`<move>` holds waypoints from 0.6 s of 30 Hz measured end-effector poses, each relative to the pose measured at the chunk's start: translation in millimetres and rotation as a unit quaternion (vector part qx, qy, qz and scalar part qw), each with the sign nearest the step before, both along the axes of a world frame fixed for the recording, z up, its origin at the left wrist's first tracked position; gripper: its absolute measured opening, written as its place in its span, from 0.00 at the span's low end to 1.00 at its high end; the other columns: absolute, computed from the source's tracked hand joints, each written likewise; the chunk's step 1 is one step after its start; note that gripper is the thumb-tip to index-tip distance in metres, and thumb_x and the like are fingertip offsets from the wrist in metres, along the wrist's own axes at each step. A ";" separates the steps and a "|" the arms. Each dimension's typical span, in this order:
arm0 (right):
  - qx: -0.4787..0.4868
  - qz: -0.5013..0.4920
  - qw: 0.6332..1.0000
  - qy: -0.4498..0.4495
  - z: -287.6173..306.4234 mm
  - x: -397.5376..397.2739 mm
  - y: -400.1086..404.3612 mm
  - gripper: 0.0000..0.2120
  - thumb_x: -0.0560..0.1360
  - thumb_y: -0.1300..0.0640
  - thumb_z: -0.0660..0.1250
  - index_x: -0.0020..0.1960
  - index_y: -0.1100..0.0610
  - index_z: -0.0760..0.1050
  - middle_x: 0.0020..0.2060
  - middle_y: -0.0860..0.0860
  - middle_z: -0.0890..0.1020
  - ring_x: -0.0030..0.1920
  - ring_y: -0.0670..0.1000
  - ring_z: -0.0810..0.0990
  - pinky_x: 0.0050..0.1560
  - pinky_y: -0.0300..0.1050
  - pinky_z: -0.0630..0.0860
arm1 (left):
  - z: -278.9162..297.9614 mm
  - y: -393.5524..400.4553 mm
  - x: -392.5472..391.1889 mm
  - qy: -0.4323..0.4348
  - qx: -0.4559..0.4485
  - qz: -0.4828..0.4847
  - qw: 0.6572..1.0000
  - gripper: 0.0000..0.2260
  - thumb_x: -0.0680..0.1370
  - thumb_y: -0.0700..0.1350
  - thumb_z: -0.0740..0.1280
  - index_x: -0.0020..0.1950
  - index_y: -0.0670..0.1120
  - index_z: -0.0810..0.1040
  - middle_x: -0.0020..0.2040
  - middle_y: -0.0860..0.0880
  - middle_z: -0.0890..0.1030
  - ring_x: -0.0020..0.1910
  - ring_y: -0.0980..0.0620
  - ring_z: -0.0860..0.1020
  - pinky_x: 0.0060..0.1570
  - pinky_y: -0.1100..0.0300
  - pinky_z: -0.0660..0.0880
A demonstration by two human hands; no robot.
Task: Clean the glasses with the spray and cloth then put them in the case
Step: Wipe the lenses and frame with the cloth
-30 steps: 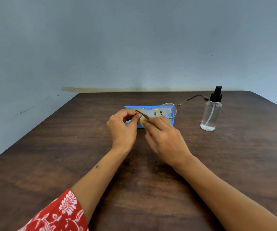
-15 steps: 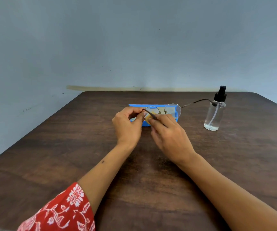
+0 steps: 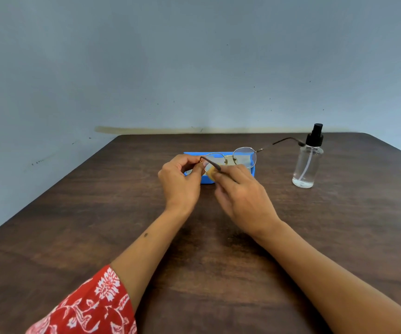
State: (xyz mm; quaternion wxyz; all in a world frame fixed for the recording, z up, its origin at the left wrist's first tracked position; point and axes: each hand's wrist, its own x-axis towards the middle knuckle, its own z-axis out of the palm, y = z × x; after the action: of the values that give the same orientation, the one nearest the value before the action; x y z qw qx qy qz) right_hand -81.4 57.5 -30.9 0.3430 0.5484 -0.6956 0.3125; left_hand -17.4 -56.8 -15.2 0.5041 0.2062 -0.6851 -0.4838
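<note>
Thin metal glasses (image 3: 244, 154), clear plastic bottle (image 3: 306, 165), matt wood table (image 3: 98, 213).

Thin-rimmed round glasses (image 3: 230, 157) held above blue case (image 3: 252, 171); yellow cloth (image 3: 210, 173) at lens; clear spray bottle (image 3: 306, 162) upright.

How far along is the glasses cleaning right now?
Midway. In hand: the left hand pinches the glasses while the right hand rubs a yellow cloth on one lens. The spray bottle stands aside. Left: putting them in the blue case.
</note>
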 end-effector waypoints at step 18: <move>-0.005 0.032 0.999 -0.009 -1.9 5.7 -0.6 0.14 0.71 0.62 0.60 0.52 0.65 0.80 0.47 0.56 0.80 0.45 0.57 0.78 0.43 0.48 0.78 | 0.7 2.6 2.2 -0.007 -0.008 -0.003 1.000 0.07 0.70 0.35 0.72 0.38 0.47 0.82 0.39 0.49 0.84 0.42 0.51 0.83 0.47 0.48 0.80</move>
State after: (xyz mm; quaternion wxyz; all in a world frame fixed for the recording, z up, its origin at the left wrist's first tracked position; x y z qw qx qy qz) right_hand -75.7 56.9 -32.8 0.3297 0.5660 -0.6790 0.3317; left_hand -15.2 -54.2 -14.5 0.4996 0.2038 -0.6930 -0.4782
